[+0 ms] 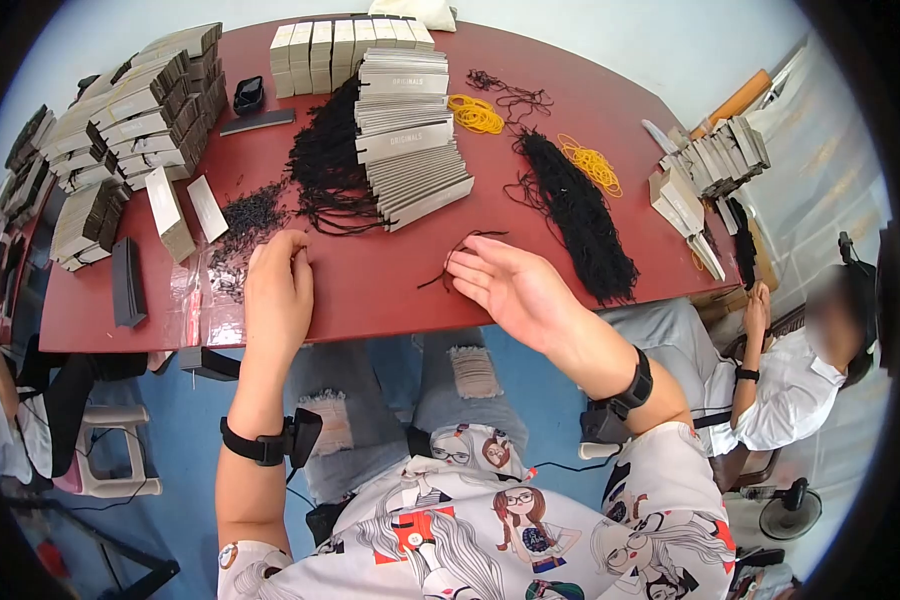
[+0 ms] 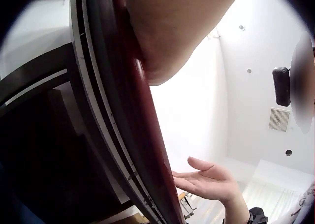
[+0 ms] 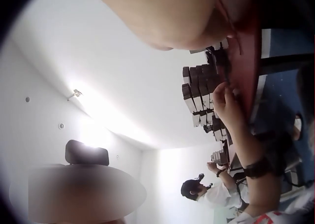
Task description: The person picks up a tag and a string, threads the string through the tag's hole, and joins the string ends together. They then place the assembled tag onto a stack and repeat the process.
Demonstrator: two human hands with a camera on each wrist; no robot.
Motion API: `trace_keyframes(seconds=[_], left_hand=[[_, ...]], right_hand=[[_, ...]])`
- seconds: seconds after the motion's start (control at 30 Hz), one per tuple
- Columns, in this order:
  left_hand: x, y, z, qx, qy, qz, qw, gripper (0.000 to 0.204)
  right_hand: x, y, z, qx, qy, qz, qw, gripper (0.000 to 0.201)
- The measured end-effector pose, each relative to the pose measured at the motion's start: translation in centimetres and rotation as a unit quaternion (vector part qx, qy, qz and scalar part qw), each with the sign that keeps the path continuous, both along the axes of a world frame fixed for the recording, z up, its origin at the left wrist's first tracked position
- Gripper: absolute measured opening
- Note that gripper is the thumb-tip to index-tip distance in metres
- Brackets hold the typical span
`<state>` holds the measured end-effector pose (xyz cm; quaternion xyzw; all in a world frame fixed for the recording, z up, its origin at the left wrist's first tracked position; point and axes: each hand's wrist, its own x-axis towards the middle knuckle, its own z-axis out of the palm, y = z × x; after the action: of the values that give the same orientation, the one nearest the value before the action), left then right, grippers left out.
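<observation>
At the near edge of the dark red tabletop, the two bare hands are working apart. The right hand is lying palm up, its fingers loosely extended and released, with the fingertips resting beside or on some thin, loose black cord; whether they are touching it, I cannot tell. From that palm the cord is lying toward ten o'clock, its long axis slanting roughly from eight to two; the right hand is the nearer, while from the left hand it is lying near three o'clock. The left hand is bending its fingers near the small black scattered pieces at its eleven o'clock; whether it is pinching anything, I cannot tell. Red surface is showing between the hands. Toward the right hand's eleven o'clock, the long grey-white row of packed cards is bounding that space, and the thick black bundle of cords is flanking it toward one o'clock.
</observation>
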<state>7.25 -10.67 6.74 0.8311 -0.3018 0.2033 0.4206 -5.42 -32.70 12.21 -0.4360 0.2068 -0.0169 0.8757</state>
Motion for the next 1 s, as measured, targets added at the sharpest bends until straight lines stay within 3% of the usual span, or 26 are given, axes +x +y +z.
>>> trace_keyframes(seconds=[0.1, 0.17, 0.2, 0.23, 0.27, 0.3, 0.33, 0.4, 0.6, 0.73, 0.8, 0.9, 0.93, 1.0], left_hand=[[0.0, 0.0, 0.0, 0.0, 0.002, -0.001, 1.0, 0.013], [0.0, 0.0, 0.1, -0.001, 0.0, -0.003, 1.0, 0.013], [-0.1, -0.1, 0.2, 0.0, -0.003, -0.003, 1.0, 0.013], [-0.2, -0.1, 0.2, 0.001, -0.006, -0.002, 1.0, 0.013], [-0.3, -0.1, 0.3, 0.001, -0.005, -0.001, 1.0, 0.013], [-0.3, -0.2, 0.4, -0.008, -0.017, -0.003, 1.0, 0.013], [-0.3, -0.2, 0.6, -0.016, -0.029, -0.006, 0.999, 0.013], [-0.2, 0.0, 0.5, 0.005, -0.027, -0.01, 1.0, 0.013], [-0.1, 0.1, 0.2, 0.015, -0.016, -0.02, 1.0, 0.012], [-0.1, 0.1, 0.3, 0.018, -0.023, -0.017, 0.999, 0.013], [-0.1, 0.2, 0.3, 0.024, -0.023, -0.018, 0.999, 0.013], [-0.1, 0.2, 0.2, 0.03, -0.025, -0.022, 0.999, 0.013], [-0.1, 0.2, 0.2, 0.03, -0.026, -0.023, 0.999, 0.013], [-0.1, 0.2, 0.3, 0.03, -0.03, -0.024, 0.999, 0.013]], right_hand=[[-1.1, -0.1, 0.5, -0.044, 0.029, -0.004, 0.999, 0.03], [-1.6, -0.6, 0.9, -0.209, 0.029, 0.049, 0.976, 0.029], [-1.7, -0.9, 0.9, -0.209, 0.03, 0.05, 0.976, 0.029], [-1.6, -1.3, 0.8, -0.428, -0.01, 0.093, 0.899, 0.029], [-1.5, -1.6, 0.6, -0.623, -0.05, 0.131, 0.77, 0.029], [-1.1, -1.9, -0.1, -0.655, -0.099, 0.094, 0.743, 0.024], [-0.4, -2.2, -0.4, -0.655, -0.1, 0.094, 0.743, 0.024], [1.2, -2.9, -0.7, -0.785, -0.205, 0.124, 0.571, 0.019], [3.5, -3.4, -1.2, -0.775, -0.244, 0.233, 0.535, 0.01], [3.7, -3.5, -1.5, -0.767, -0.253, 0.228, 0.544, 0.009], [3.6, -3.2, -1.2, -0.739, -0.213, 0.221, 0.6, 0.011], [3.6, -2.9, -1.4, -0.73, -0.214, 0.209, 0.615, 0.012], [3.7, -2.9, -1.5, -0.729, -0.215, 0.209, 0.615, 0.012], [4.2, -3.1, -2.0, -0.738, -0.298, 0.191, 0.575, 0.013]])
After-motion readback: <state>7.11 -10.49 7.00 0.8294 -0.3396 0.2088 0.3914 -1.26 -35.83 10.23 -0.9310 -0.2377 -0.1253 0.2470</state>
